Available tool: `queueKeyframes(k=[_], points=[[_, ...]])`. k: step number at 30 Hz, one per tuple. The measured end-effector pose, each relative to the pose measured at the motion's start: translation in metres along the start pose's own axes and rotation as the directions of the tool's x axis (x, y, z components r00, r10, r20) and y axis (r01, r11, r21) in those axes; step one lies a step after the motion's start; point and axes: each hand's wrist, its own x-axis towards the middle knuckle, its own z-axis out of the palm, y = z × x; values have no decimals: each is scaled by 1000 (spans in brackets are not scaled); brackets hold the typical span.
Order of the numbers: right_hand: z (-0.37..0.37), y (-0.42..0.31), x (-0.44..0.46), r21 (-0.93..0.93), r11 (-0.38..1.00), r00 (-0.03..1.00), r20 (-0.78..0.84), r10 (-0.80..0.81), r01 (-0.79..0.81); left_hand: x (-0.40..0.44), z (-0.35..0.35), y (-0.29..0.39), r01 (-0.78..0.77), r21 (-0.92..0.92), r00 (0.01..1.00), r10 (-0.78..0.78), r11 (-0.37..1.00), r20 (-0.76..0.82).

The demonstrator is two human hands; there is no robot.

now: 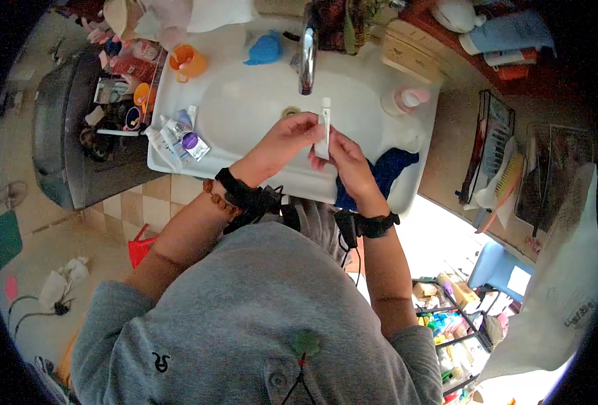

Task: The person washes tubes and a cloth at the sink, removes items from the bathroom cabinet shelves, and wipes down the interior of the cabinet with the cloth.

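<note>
Over the white sink (238,101), my two hands meet around a slim white tube (325,121) held upright, its cap pointing toward the faucet (307,57). My left hand (284,143) is closed, its thumb and fingertips pinching the tube from the left. On the right side, my right hand (347,160) is closed too, its fingers on the tube's lower part. Several other tubes (180,142) lie on the sink's left rim. A dark blue cloth (390,172) drapes over the front right rim, beside my right hand.
An orange cup (188,62) and a blue crumpled item (264,49) sit along the sink's back. A pink-topped bottle (410,100) stands at the right. Farther right are a black rack (488,148) and a brush (508,182).
</note>
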Motion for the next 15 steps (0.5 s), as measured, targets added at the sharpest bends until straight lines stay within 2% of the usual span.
queueKeyframes(k=[1, 3, 6, 10, 12, 15], points=[[-4, 2, -3, -119, 991, 998, 9, -60, 60, 2, 2, -4, -56, 66, 995, 62, 996, -84], [-10, 6, -6, -347, 921, 984, 51, -170, 177, 3, 4, -5, -32, 109, 995, 41, 994, -86], [2, 9, -11, -306, 940, 975, -108, -192, 151, 2, 16, 5, 13, 109, 996, -4, 994, -84], [3, 5, -11, -236, 963, 973, -155, -170, 130, 4, 24, 11, 37, 109, 996, -28, 993, -88], [4, 10, -13, -167, 981, 975, -183, -126, 96, 6, 22, 7, -36, 211, 993, 59, 977, -104], [8, 8, -13, -220, 975, 967, -245, -76, 21, 9, 16, -1, -110, 293, 986, 142, 950, -92]])
